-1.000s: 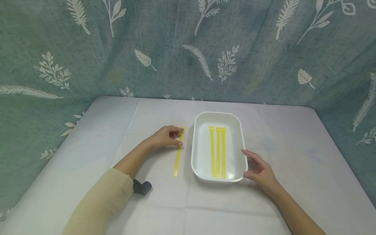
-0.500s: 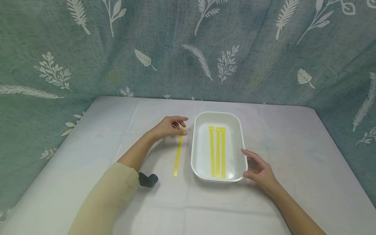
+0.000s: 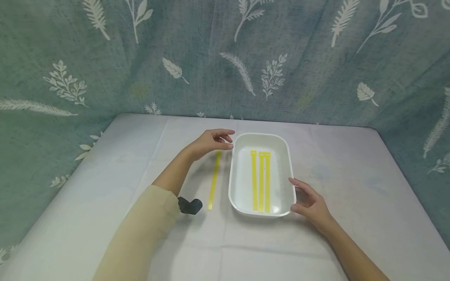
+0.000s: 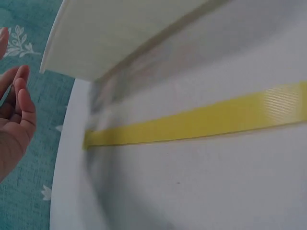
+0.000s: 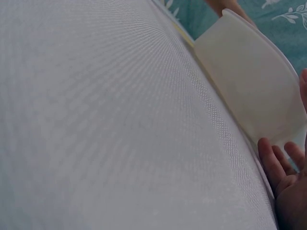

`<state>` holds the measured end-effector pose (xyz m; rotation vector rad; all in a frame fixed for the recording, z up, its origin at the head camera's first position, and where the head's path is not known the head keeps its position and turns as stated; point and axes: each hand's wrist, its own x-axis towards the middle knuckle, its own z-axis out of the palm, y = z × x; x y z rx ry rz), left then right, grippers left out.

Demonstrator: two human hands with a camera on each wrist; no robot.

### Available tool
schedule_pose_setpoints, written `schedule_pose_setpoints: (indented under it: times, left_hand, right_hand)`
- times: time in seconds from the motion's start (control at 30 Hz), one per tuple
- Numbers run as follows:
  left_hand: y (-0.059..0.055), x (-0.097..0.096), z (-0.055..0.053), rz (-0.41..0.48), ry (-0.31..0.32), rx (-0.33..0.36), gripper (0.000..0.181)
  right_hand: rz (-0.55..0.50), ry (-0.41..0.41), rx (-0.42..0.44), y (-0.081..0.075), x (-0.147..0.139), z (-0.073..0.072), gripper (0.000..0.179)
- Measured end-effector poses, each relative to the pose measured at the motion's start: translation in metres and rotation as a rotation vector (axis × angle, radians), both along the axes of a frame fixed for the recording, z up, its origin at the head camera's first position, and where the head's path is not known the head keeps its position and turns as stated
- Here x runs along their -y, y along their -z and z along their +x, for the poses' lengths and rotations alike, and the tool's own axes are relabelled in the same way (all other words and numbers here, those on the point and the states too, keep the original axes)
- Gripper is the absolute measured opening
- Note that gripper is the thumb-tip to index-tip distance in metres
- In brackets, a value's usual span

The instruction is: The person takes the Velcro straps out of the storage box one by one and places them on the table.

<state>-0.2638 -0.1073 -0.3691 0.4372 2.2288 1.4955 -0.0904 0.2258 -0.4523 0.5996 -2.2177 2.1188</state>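
Observation:
My left hand (image 3: 211, 142), its fingers loosely bent with nothing between them, is above the table beside the far left corner of a white rectangular tray (image 3: 281, 171). Just below that hand, a yellow cable strap (image 3: 214, 181) lies lengthwise on the cloth; the left wrist view shows this flat strap (image 4: 192, 123) close up. Inside the tray are three more yellow straps (image 3: 254, 183) with slotted heads, side by side. My right hand (image 3: 314, 208) rests its thumb and fingertips against the tray's right side near the front corner, as the tray wall (image 5: 249, 76) in the right wrist view also shows.
A white cloth (image 3: 351, 175) covers the table. Behind it hangs a blue-green curtain (image 3: 197, 89) with white leaf prints. A small black device (image 3: 190, 206) sticks out at the left sleeve's cuff (image 3: 163, 205).
The left hand has left the far end of the loose strap and moved away and right, up to the tray's corner. The right hand and the tray stay in place.

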Motion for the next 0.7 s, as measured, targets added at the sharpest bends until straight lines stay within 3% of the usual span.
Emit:
schedule_pose_setpoints:
  times: [0.3, 0.57, 0.7]
  left_hand:
    - [-0.015, -0.017, -0.012, 0.079, 0.045, 0.134, 0.052]
    - [-0.033, -0.043, -0.018, 0.093, 0.136, 0.184, 0.054]
    - [-0.039, -0.055, -0.019, 0.076, 0.152, 0.204, 0.052]
  right_hand:
    - [0.022, 0.013, 0.012, 0.000, -0.001, -0.001, 0.067]
    - [0.016, 0.024, 0.021, -0.001, -0.002, 0.000, 0.067]
    - [0.013, 0.026, 0.032, -0.001, -0.001, -0.001, 0.067]
